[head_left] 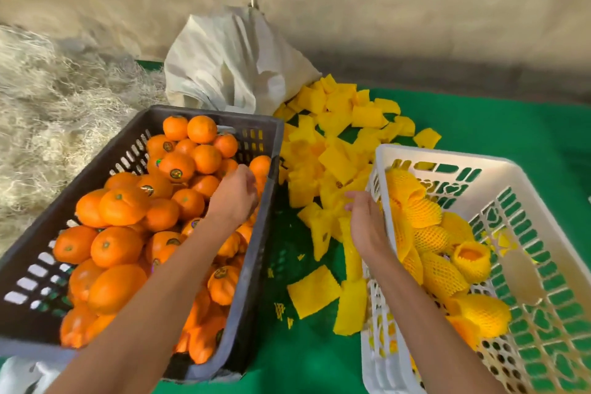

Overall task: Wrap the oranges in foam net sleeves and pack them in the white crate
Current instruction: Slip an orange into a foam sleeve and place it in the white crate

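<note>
Bare oranges [116,245] fill the dark crate [204,113] on the left. My left hand [235,197] is inside it by the right wall, fingers curled down round an orange that is mostly hidden under the palm. Loose yellow foam net sleeves [335,160] lie piled on the green cloth between the crates. My right hand [367,222] reaches onto this pile beside the white crate's left wall, fingers stretched out and touching the sleeves. The white crate [444,160] on the right holds several sleeved oranges [430,238] along its left side.
A white cloth bag [230,64] stands behind the sleeve pile, hung from a rope. Straw-like packing [48,99] lies left of the dark crate. Green cloth [495,125] covers the surface. A beige tent wall closes the back.
</note>
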`<state>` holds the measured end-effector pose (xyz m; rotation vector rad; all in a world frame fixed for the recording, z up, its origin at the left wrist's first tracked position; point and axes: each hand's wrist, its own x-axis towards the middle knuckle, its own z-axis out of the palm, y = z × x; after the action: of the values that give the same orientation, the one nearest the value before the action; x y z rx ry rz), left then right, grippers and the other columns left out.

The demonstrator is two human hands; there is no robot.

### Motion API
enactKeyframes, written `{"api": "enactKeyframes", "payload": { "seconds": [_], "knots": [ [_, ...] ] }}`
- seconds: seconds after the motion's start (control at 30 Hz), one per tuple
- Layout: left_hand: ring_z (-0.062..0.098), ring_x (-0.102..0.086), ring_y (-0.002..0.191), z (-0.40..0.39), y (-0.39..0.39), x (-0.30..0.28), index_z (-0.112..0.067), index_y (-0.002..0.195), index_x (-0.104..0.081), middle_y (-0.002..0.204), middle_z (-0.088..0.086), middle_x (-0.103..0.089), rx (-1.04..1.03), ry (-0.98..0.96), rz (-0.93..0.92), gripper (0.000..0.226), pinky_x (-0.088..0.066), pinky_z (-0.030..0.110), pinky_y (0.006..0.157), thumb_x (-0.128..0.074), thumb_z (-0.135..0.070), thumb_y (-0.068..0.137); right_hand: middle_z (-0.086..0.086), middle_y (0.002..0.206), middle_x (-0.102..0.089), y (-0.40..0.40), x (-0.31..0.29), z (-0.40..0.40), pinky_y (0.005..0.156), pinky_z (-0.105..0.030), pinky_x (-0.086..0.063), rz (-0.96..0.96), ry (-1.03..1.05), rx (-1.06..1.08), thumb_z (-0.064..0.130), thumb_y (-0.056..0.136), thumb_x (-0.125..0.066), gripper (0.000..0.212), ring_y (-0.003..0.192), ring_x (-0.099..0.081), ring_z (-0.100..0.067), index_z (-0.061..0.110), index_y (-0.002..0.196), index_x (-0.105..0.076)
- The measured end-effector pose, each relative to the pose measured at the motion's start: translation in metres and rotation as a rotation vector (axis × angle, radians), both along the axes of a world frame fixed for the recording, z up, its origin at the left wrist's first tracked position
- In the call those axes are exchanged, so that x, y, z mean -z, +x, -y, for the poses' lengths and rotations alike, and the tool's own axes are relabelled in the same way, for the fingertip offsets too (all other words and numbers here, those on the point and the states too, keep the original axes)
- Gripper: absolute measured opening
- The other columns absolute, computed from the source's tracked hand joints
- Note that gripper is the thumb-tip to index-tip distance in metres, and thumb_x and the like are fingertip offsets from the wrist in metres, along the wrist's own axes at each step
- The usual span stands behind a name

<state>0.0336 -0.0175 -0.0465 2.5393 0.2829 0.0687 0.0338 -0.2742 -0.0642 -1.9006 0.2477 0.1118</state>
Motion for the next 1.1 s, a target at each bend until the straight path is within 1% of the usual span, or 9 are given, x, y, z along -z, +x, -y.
{"api": "enactKeyframes", "payload": {
  "seconds": [0.13,0.23,0.33,0.43,0.57,0.73,0.8,0.9,1.1],
  "knots": [
    [0.039,-0.051,0.118,-0.005,0.003,0.014,-0.013,0.144,-0.039,0.134,0.018,-0.05,0.205,0.365,-0.369,0.057,-0.045,0.046,0.1,-0.069,-0.026,0.097,0.006,0.092,-0.066,0.001,-0.003,0.002,0.069,-0.02,-0.036,-0.019,0.104,0.021,0.036,0.072,-0.039,0.045,0.089,-0.056,-0.005,0.018,0.089,-0.076],
    [0.037,-0.051,0.121,-0.006,0.007,0.012,-0.016,0.147,-0.035,0.136,0.016,-0.05,0.257,0.408,-0.379,0.064,-0.046,0.047,0.101,-0.071,-0.027,0.096,0.006,0.09,-0.063,0.01,-0.002,0.003,0.076,-0.024,-0.036,-0.064,0.157,0.008,0.02,0.089,-0.047,0.028,0.09,-0.054,-0.009,0.021,0.081,-0.073],
    [0.034,-0.053,0.118,-0.01,0.008,0.007,-0.017,0.142,-0.043,0.132,0.015,-0.053,0.254,0.384,-0.345,0.061,-0.047,0.046,0.098,-0.076,-0.026,0.092,-0.004,0.101,-0.063,0.017,-0.002,0.007,0.091,-0.029,-0.033,-0.072,0.178,-0.064,0.011,0.094,-0.043,0.029,0.102,-0.049,-0.02,0.007,0.097,-0.072],
    [0.037,-0.052,0.12,-0.016,0.009,-0.002,-0.014,0.136,-0.049,0.129,0.015,-0.055,0.218,0.306,-0.168,0.059,-0.045,0.048,0.099,-0.08,-0.02,0.086,-0.023,0.119,-0.064,0.019,-0.002,0.012,0.085,-0.024,-0.04,0.052,0.21,-0.099,0.007,0.088,-0.041,0.043,0.099,-0.052,-0.022,-0.014,0.118,-0.064],
    [0.037,-0.045,0.126,-0.012,0.007,-0.023,-0.013,0.142,-0.049,0.135,0.015,-0.049,0.07,0.091,0.246,0.064,-0.043,0.05,0.104,-0.08,-0.025,0.087,-0.015,0.104,-0.065,0.027,-0.004,0.016,0.072,-0.016,-0.038,0.054,0.261,-0.08,-0.022,0.092,-0.029,0.042,0.089,-0.052,-0.02,-0.022,0.122,-0.058],
    [0.017,-0.055,0.119,0.034,0.0,-0.044,-0.025,0.145,-0.05,0.129,0.0,-0.048,0.02,-0.238,0.488,0.074,-0.051,0.03,0.097,-0.08,-0.051,0.083,0.001,0.102,-0.067,0.022,-0.029,0.005,0.066,-0.006,-0.043,0.31,0.283,0.022,0.015,0.093,-0.037,0.036,0.085,-0.058,0.0,0.018,0.102,-0.072],
    [0.015,-0.063,0.105,0.06,0.004,-0.049,-0.025,0.132,-0.06,0.121,0.001,-0.058,0.032,-0.384,0.414,0.066,-0.057,0.03,0.085,-0.081,-0.059,0.078,0.007,0.105,-0.069,0.03,-0.041,-0.001,0.067,-0.006,-0.043,0.456,0.276,0.01,0.024,0.092,-0.035,0.039,0.08,-0.057,0.004,0.023,0.107,-0.071],
    [0.021,-0.068,0.102,0.102,0.007,-0.051,-0.018,0.123,-0.054,0.12,0.007,-0.059,-0.11,-0.972,-0.022,0.061,-0.063,0.038,0.069,-0.083,-0.051,0.081,0.015,0.107,-0.069,0.035,-0.049,-0.01,0.075,-0.009,-0.045,0.583,0.241,-0.016,0.023,0.098,-0.033,0.039,0.089,-0.058,0.001,0.022,0.119,-0.066],
    [0.03,-0.07,0.087,0.115,0.002,-0.034,-0.02,0.119,-0.068,0.099,0.013,-0.069,-0.008,-1.397,-0.444,0.028,-0.06,0.05,0.089,-0.061,-0.036,0.098,0.019,0.125,-0.061,0.029,-0.025,-0.016,0.089,-0.017,-0.045,0.539,0.197,-0.053,0.026,0.1,-0.036,0.037,0.102,-0.057,-0.004,0.033,0.131,-0.054]
  ]
}}
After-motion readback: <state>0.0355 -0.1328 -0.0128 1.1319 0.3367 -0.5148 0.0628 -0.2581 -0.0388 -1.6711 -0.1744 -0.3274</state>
